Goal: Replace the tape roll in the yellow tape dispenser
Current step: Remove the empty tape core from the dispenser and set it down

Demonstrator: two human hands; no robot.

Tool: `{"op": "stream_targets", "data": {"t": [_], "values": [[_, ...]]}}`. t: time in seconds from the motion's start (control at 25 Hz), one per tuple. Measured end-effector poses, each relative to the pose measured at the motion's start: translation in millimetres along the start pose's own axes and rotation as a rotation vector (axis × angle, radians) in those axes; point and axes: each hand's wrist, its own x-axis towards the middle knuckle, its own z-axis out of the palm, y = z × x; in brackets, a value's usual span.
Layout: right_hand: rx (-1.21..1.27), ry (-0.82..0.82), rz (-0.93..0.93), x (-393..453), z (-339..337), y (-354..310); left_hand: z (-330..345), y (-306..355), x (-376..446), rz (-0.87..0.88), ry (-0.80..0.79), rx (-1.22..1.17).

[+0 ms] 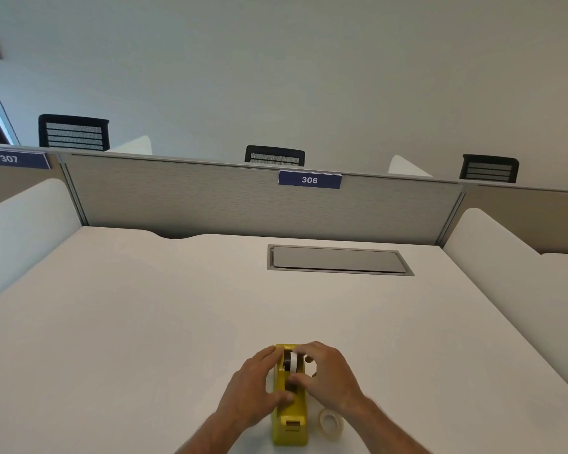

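Now: both hands on the yellow plastic tape dispenser, which stands on the pale white counter near its front edge.

Left hand is clasped against the dispenser's left side, thumb lying across the top of the body, fingers reaching along the far end. Right hand is curled over the dispenser's middle, fingertips pinching the white tape roll on a dark hub that sits in the well; whether the roll is fully seated cannot be told. A second, clear tape roll lies flat on the counter just beside the dispenser, under the right wrist, not touched by either hand. Beyond the hands, well apart: a grey recessed hatch set in the counter and a grey partition panel bearing a blue "306" label.
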Motion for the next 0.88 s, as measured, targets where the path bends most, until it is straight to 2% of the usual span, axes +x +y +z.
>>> {"op": "stream_targets", "data": {"t": [0.2,0.44,0.6,0.76,0.88], "values": [[0.129,-0.004,0.064,0,-5,-7,-2,4,-4,0.088,0.137,-0.025],[0.380,-0.016,0.098,-3,-18,-19,-9,12,-10,0.166,0.210,-0.254],[0.538,-0.082,0.159,-7,-25,-22,-20,18,-18,0.170,0.144,-0.402],[0.703,-0.141,0.227,-14,-32,-23,-25,15,-21,0.124,-0.027,-0.561],[0.795,-0.168,0.258,-18,-34,-24,-27,13,-22,0.079,-0.041,-0.634]]}}
